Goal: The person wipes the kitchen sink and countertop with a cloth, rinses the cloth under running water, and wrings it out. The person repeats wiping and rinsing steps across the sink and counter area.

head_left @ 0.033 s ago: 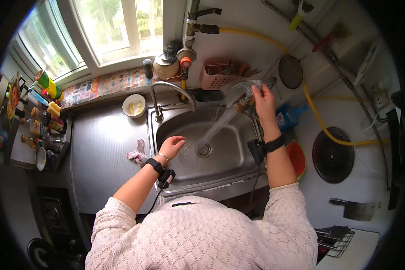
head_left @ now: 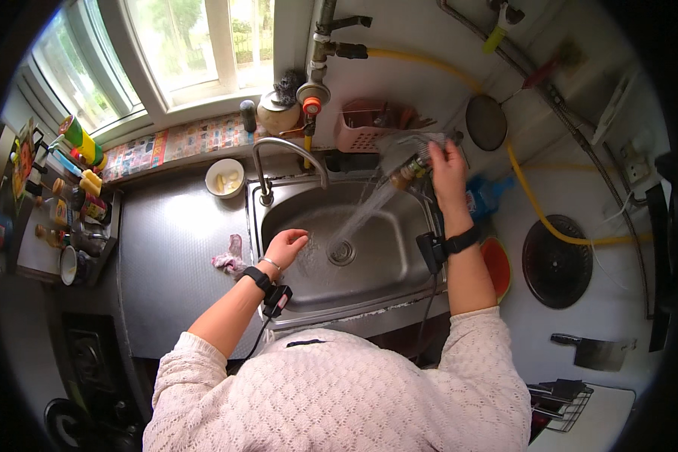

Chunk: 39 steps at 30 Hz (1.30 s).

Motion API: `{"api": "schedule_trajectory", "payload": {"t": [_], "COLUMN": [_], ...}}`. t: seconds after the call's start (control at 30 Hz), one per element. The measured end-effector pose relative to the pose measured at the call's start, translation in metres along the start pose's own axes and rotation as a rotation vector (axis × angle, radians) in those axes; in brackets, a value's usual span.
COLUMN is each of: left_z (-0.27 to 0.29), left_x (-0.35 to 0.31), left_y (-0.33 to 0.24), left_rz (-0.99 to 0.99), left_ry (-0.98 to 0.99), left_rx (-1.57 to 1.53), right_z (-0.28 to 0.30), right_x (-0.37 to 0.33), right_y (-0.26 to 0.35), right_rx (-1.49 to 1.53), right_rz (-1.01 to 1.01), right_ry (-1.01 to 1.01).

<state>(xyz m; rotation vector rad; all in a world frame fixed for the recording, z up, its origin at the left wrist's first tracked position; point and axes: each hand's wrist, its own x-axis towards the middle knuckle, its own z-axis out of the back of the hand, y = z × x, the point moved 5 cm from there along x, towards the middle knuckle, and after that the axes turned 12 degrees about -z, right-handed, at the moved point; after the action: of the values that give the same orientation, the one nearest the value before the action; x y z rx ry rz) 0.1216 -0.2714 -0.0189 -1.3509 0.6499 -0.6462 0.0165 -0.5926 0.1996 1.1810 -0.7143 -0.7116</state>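
Observation:
My right hand point(head_left: 448, 177) is raised over the far right side of the steel sink point(head_left: 399, 264), fingers wrapped round a clear see-through vessel point(head_left: 408, 145). The vessel is tilted, and its exact shape is blurred. Water point(head_left: 363, 211) streams from it down toward the drain point(head_left: 341, 251). Behind it, jars or bottles point(head_left: 410, 170) stand at the sink's far right corner. My left hand point(head_left: 286, 247) hovers over the sink's left edge, fingers curled together, with nothing seen in it. Nearest to it on the steel counter lies a crumpled pinkish cloth-like scrap point(head_left: 231, 255).
A curved faucet point(head_left: 264, 162) rises behind the sink. On the left counter stands a white bowl point(head_left: 224, 178) with pale yellow pieces in it. A pink basket point(head_left: 361, 128) sits at the back. To the right are a blue bottle point(head_left: 484, 197), a black round lid point(head_left: 557, 261) and a cleaver point(head_left: 599, 352).
My right hand has shifted slightly to the right, and the clear vessel has turned a little with it. The water stream looks thinner. My left hand has barely moved.

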Motion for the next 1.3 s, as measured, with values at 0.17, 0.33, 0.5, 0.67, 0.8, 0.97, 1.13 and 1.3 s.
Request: {"api": "schedule_trajectory", "payload": {"t": [0.17, 0.33, 0.5, 0.67, 0.8, 0.97, 1.13, 1.3], "left_z": [0.011, 0.014, 0.016, 0.016, 0.037, 0.106, 0.133, 0.05], "left_x": [-0.007, -0.015, -0.023, -0.027, -0.04, -0.077, -0.073, -0.025], "left_y": [0.008, 0.011, 0.026, 0.033, 0.024, 0.037, 0.072, 0.02], "left_rz": [0.023, 0.051, 0.074, 0.062, -0.221, -0.004, 0.364, -0.197], "left_ry": [0.012, 0.006, -0.006, 0.008, -0.12, -0.444, -0.231, -0.08], "left_rx": [0.019, 0.076, 0.032, 0.067, 0.393, 1.007, 0.845, 0.474], "right_z": [0.044, 0.069, 0.038, -0.042, -0.095, -0.117, -0.104, -0.101], "right_x": [0.016, 0.003, -0.029, -0.07, -0.065, -0.068, -0.086, -0.116], "right_y": [0.006, -0.049, -0.093, -0.184, -0.215, -0.205, -0.204, -0.179], "right_rx": [0.399, 0.659, 0.751, 0.845, 1.03, 0.946, 0.523, 0.17], "right_rz": [0.076, -0.167, -0.326, -0.786, -0.847, -0.911, -0.936, -0.784], "right_ry": [0.04, 0.011, 0.083, 0.368, 0.374, 0.407, 0.376, 0.638]}}
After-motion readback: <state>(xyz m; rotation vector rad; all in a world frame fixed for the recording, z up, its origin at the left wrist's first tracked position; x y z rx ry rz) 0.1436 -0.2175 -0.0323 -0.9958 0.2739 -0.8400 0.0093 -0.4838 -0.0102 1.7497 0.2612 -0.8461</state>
